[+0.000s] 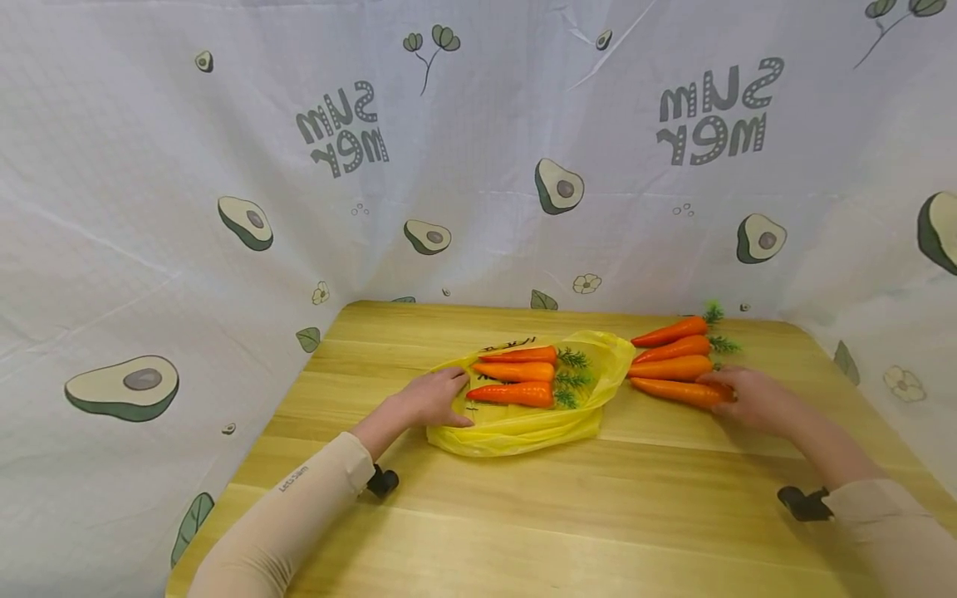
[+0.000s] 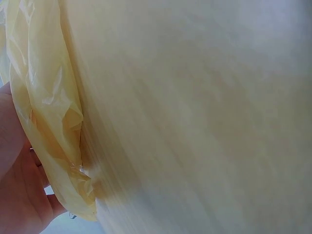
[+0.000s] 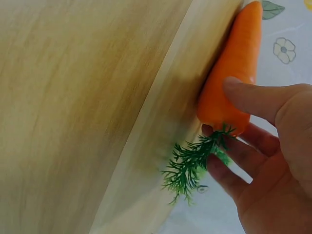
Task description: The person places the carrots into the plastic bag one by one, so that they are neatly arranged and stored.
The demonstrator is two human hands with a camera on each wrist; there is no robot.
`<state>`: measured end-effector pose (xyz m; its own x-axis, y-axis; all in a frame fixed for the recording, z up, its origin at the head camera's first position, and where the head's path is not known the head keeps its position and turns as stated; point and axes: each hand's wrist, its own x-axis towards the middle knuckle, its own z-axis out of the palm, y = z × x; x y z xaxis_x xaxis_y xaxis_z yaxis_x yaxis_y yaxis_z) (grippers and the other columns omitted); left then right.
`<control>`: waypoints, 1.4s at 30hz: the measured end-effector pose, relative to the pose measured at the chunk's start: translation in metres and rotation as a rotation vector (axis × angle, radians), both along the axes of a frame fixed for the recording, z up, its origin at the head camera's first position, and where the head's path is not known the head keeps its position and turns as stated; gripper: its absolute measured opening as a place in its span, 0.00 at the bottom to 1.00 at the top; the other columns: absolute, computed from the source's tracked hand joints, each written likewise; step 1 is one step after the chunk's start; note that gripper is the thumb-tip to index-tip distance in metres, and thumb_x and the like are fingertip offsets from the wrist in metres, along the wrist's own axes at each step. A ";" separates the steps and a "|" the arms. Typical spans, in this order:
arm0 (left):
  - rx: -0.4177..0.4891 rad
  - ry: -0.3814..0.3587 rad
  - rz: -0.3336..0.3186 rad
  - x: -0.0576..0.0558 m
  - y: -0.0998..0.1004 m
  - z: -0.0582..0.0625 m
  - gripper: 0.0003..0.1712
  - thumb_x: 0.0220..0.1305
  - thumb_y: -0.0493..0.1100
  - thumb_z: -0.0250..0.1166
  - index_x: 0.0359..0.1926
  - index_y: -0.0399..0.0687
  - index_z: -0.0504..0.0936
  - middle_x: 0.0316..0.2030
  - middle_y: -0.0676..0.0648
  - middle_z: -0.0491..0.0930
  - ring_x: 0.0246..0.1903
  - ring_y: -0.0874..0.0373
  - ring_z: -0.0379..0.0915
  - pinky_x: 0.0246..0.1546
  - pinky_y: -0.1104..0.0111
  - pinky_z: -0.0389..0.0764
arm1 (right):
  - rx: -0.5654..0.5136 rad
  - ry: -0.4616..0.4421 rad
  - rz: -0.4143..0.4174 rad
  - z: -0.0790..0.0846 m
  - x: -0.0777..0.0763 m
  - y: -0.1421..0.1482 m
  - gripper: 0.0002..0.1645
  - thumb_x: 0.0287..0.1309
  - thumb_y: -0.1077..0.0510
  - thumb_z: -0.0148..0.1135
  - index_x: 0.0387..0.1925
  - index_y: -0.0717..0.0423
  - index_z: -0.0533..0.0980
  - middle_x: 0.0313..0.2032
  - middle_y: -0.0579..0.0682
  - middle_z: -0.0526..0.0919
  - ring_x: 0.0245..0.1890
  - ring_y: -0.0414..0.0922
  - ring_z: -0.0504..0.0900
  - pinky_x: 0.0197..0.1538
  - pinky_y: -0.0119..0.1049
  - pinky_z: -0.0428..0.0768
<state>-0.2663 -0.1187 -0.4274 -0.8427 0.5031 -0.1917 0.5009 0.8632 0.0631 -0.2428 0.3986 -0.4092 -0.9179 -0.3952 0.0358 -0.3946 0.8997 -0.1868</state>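
A yellow plastic bag lies spread on the table, its rim bunched up around three orange carrots with green leafy tops pointing right. My left hand holds the bag's left end, with thumb and fingers apart around the rim; in the left wrist view the crumpled yellow film covers part of the fingers. On the right, my right hand grips the nearest carrot of a row at its thick end. The thumb presses on top, and the fingers are partly hidden beneath, by the green leaves.
Beyond the gripped carrot, other carrots lie side by side, tips towards the bag. The wooden table has rounded far corners. A white curtain printed with avocados hangs behind and at both sides.
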 end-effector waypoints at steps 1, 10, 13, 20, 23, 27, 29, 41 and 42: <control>-0.001 0.004 -0.002 0.000 0.000 0.000 0.54 0.60 0.71 0.65 0.76 0.44 0.62 0.76 0.43 0.60 0.72 0.46 0.62 0.70 0.54 0.68 | -0.002 0.003 0.000 -0.001 0.000 0.000 0.28 0.54 0.62 0.72 0.55 0.71 0.78 0.51 0.77 0.78 0.53 0.76 0.75 0.55 0.70 0.73; -0.007 0.017 -0.012 -0.002 0.001 0.003 0.54 0.60 0.71 0.65 0.76 0.44 0.62 0.75 0.43 0.61 0.71 0.46 0.63 0.70 0.54 0.68 | -0.014 0.032 0.011 -0.002 0.003 0.001 0.27 0.55 0.63 0.71 0.55 0.71 0.78 0.50 0.78 0.78 0.51 0.75 0.76 0.53 0.68 0.74; -0.010 0.021 -0.014 -0.004 0.001 0.002 0.54 0.60 0.71 0.65 0.76 0.44 0.62 0.75 0.43 0.60 0.72 0.47 0.62 0.70 0.55 0.68 | -0.019 0.027 0.009 -0.002 0.003 0.001 0.26 0.56 0.63 0.71 0.55 0.72 0.77 0.51 0.78 0.78 0.51 0.75 0.76 0.54 0.69 0.74; 0.001 0.018 -0.006 -0.005 0.002 0.004 0.54 0.60 0.71 0.66 0.76 0.44 0.63 0.75 0.43 0.60 0.72 0.46 0.62 0.71 0.54 0.67 | -0.058 0.049 0.021 0.000 0.004 0.004 0.26 0.55 0.64 0.70 0.55 0.72 0.77 0.52 0.78 0.77 0.53 0.76 0.75 0.55 0.70 0.72; 0.002 0.020 -0.005 -0.005 0.002 0.004 0.54 0.60 0.70 0.66 0.76 0.44 0.63 0.75 0.43 0.61 0.72 0.46 0.62 0.70 0.54 0.67 | -0.069 0.066 0.027 0.006 0.007 0.003 0.27 0.54 0.64 0.71 0.55 0.72 0.77 0.51 0.78 0.78 0.52 0.76 0.75 0.54 0.70 0.73; -0.005 0.020 -0.002 -0.004 0.002 0.003 0.54 0.60 0.70 0.66 0.76 0.44 0.62 0.75 0.44 0.60 0.72 0.47 0.61 0.71 0.54 0.67 | -0.072 0.077 0.029 0.014 0.011 0.000 0.28 0.54 0.64 0.72 0.55 0.73 0.77 0.51 0.78 0.77 0.52 0.75 0.75 0.54 0.70 0.73; -0.007 0.016 0.000 -0.004 0.001 0.002 0.54 0.60 0.71 0.66 0.76 0.44 0.62 0.76 0.44 0.60 0.73 0.47 0.61 0.71 0.54 0.67 | -0.080 0.084 0.030 0.016 0.012 -0.001 0.28 0.54 0.64 0.72 0.55 0.73 0.77 0.52 0.78 0.77 0.52 0.75 0.75 0.54 0.70 0.73; -0.004 0.022 -0.014 -0.002 0.000 0.000 0.53 0.59 0.71 0.66 0.75 0.44 0.64 0.74 0.43 0.62 0.72 0.47 0.62 0.70 0.54 0.68 | -0.098 0.182 0.060 0.028 0.017 -0.005 0.29 0.54 0.63 0.73 0.57 0.72 0.76 0.44 0.66 0.83 0.38 0.53 0.80 0.38 0.48 0.80; -0.002 0.024 -0.016 -0.002 0.000 0.000 0.53 0.59 0.71 0.67 0.75 0.44 0.65 0.74 0.43 0.62 0.72 0.48 0.62 0.70 0.53 0.68 | -0.096 0.177 0.055 0.030 0.018 -0.006 0.29 0.55 0.63 0.73 0.57 0.71 0.76 0.44 0.66 0.82 0.38 0.54 0.80 0.39 0.49 0.81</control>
<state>-0.2680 -0.1190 -0.4273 -0.8390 0.5160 -0.1730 0.5159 0.8552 0.0490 -0.2249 0.3928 -0.3794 -0.8711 -0.4315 0.2345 -0.4769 0.8572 -0.1942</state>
